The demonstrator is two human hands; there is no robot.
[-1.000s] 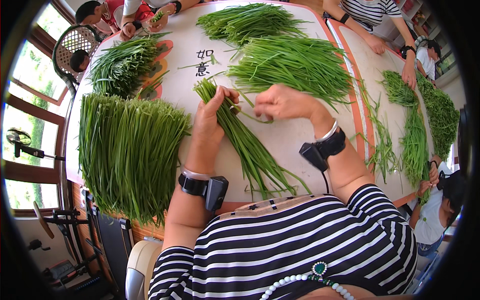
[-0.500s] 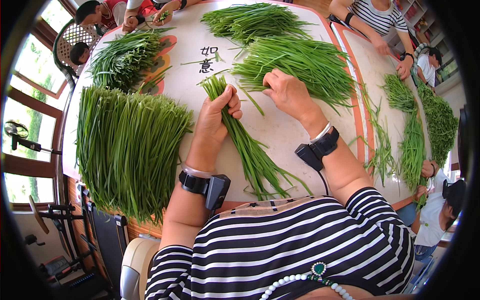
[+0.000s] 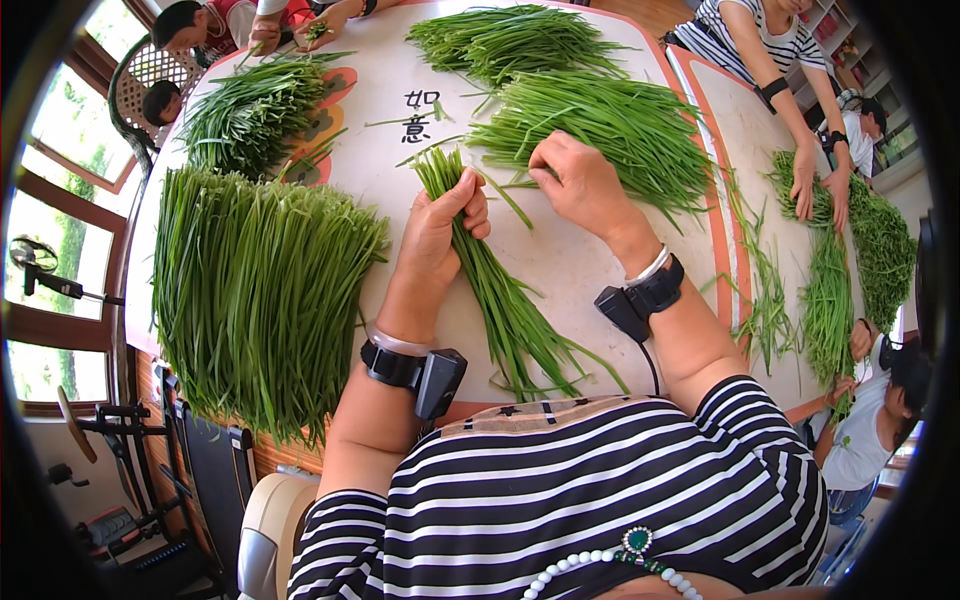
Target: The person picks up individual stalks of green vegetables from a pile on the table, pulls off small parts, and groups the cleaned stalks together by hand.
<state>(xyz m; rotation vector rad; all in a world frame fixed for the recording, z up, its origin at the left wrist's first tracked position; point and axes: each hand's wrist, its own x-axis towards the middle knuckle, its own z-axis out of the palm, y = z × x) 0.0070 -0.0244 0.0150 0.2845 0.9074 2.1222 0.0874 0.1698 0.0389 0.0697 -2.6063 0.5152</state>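
My left hand [image 3: 440, 222] is wrapped round a bundle of green garlic chives [image 3: 497, 310]. The bundle's cut ends stick up above the thumb, and its leaf tips hang toward the table's front edge. To its right, my right hand [image 3: 582, 185] is curled, thumb and fingertips drawn together; what they pinch, if anything, cannot be made out. That hand is nearest the front of a loose chive pile [image 3: 620, 130]. Left of my left forearm stands a big, dense row of chives [image 3: 255, 300] with its ends lined up.
More chive piles lie at the far middle [image 3: 510, 42] and far left [image 3: 255, 115] of the white table [image 3: 600, 300]. Loose stems [image 3: 765, 290] and further greens [image 3: 828, 290] cover the right-hand table. Co-workers' hands [image 3: 820, 190] work there, and another person's hands [image 3: 290, 35] at far left.
My left hand has shifted slightly right and up with its chives; my right hand has risen a little. The far-right co-worker's hands have moved down onto the greens.
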